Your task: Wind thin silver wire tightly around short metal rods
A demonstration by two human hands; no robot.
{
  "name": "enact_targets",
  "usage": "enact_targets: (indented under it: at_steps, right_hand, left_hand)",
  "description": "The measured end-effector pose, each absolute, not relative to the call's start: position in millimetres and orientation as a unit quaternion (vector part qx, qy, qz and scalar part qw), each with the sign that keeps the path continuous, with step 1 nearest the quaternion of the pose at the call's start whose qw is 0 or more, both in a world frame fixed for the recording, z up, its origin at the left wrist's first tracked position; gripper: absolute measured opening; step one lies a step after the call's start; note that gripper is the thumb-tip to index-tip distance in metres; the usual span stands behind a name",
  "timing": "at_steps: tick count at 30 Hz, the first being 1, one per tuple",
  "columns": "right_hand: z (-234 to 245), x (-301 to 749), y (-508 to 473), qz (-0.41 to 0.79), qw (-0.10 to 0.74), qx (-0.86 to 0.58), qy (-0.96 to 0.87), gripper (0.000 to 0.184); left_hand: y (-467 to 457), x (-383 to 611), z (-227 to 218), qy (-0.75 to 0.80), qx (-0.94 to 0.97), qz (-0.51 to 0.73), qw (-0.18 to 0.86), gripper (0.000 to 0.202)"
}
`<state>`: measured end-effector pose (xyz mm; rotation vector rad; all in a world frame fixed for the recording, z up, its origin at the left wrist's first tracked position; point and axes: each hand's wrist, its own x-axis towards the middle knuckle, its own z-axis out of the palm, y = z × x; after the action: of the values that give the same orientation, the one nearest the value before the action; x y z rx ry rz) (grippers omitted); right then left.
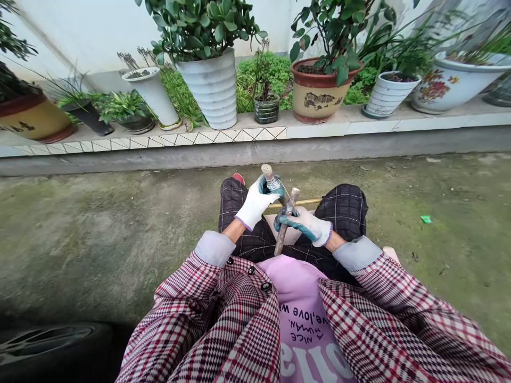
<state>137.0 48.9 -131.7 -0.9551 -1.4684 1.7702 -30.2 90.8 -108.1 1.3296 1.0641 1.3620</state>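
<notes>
I sit with both gloved hands over my lap. My left hand (257, 203), in a white glove with a teal palm, is closed around a short stick wound with thin wire (270, 180), its tip pointing up. My right hand (306, 224), gloved the same way, grips a grey-brown wooden rod (286, 222) that slants from upper right down to my lap. A thin strand of wire (284, 189) runs from the spool toward the rod's top. A thin yellowish stick (297, 202) lies across my knees behind the hands.
Mossy concrete ground (99, 229) spreads all around. A tiled ledge (223, 135) ahead carries several potted plants, including a ribbed white pot (213, 88) and a brown pot (319, 93). A green scrap (426, 218) lies to the right. A dark tyre (48, 340) sits at lower left.
</notes>
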Motion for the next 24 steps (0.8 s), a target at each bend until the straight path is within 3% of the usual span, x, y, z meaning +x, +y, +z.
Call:
enact_targets:
  at_steps: [4,9,14,19,24]
  right_hand:
    - [-122.2,147.4,51.1,0.693,0.414,-0.361,-0.467,0.039]
    - [-111.0,174.0,67.8,0.675,0.506,-0.380,-0.379,0.050]
    - [-94.9,194.0,70.6,0.683,0.527,-0.341,-0.373,0.045]
    - [-88.1,200.4,65.4,0.701,0.516,-0.299,-0.391,0.019]
    - [-89.7,200.0,60.9,0.722,0.480,-0.275,-0.416,0.032]
  left_hand:
    - [93.8,-35.0,-110.5,0.473,0.512,0.573,0.432,0.032]
    - [89.3,-33.0,-112.7,0.468,0.483,0.518,0.529,0.038]
    - [79.7,-21.2,-117.2,0.422,0.407,0.484,0.649,0.049]
    - [77.5,-23.0,-119.7,0.369,0.318,0.490,0.723,0.054]
    - [86.6,-36.9,-122.0,0.370,0.281,0.503,0.728,0.054]
